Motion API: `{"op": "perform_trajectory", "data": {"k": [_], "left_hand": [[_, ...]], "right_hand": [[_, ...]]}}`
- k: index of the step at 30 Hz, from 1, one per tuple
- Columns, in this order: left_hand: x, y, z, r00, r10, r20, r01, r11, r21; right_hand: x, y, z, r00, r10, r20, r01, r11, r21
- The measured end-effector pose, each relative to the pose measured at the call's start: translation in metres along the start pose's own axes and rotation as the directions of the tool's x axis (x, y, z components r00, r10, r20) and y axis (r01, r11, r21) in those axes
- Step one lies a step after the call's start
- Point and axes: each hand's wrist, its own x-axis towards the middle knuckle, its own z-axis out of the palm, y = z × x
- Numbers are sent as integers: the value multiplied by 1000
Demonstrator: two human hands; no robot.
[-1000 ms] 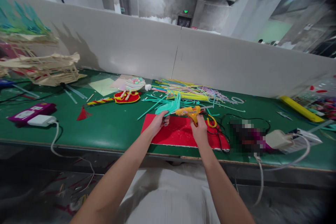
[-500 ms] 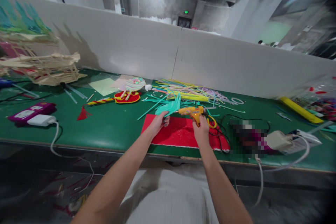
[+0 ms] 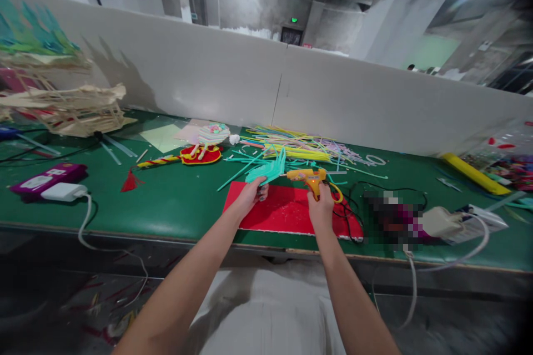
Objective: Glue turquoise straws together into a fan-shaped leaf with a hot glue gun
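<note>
My left hand (image 3: 253,195) is closed on a teal fan-shaped piece (image 3: 270,168) and holds it above the left end of a red board (image 3: 277,212). In my right hand (image 3: 320,206) is a yellow glue gun (image 3: 308,178), gripped by its handle. Its nozzle points left and ends beside the right edge of the teal piece; whether they touch is too small to tell. Behind both hands lies a pile of yellow, teal and lilac strips (image 3: 297,147).
A red and yellow ornament (image 3: 201,155) lies left of the strips. Further left are a purple power box (image 3: 52,177) and a wooden stick structure (image 3: 70,111). Black cable (image 3: 353,208) loops at the board's right; a yellow bar (image 3: 477,173) lies far right.
The glue gun in my right hand has shifted slightly to the right, so its nozzle sits a little farther from the middle of the teal piece. My left hand has hardly moved.
</note>
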Motion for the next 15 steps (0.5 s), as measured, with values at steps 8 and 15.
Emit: {"op": "perform_trajectory", "data": {"k": [8,15], "left_hand": [[1,0,0,1000,2,-5,-2,1000,-4],[-1,1,2,1000,-1,-5,1,1000,1]], "right_hand": [[0,1,-1,1000,18,-5,-18,1000,1],[0,0,0,999,6,-54,-7,1000,-21]]}}
